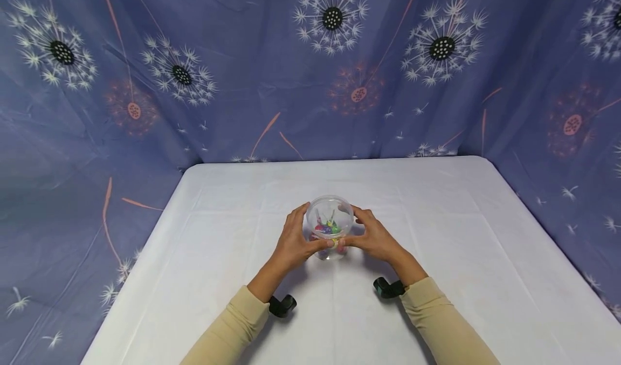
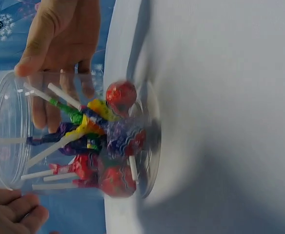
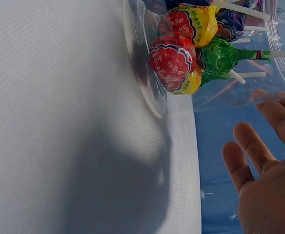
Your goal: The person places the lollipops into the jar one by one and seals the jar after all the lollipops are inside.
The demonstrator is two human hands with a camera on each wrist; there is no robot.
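A clear plastic jar with a round rim stands upright between the hands, its base right at the white tabletop. Inside are several wrapped lollipops in red, yellow, green and purple, with white sticks. My left hand grips the jar's left side near the top, thumb across the front. From the right side my right hand grips it likewise, the two thumb tips close together at the front. In the right wrist view, the right hand's fingers spread beside the jar's upper part.
A white cloth covers the table. Behind and at both sides hangs a blue curtain with dandelion prints. Black wrist cameras sit on both wrists, below beige sleeves.
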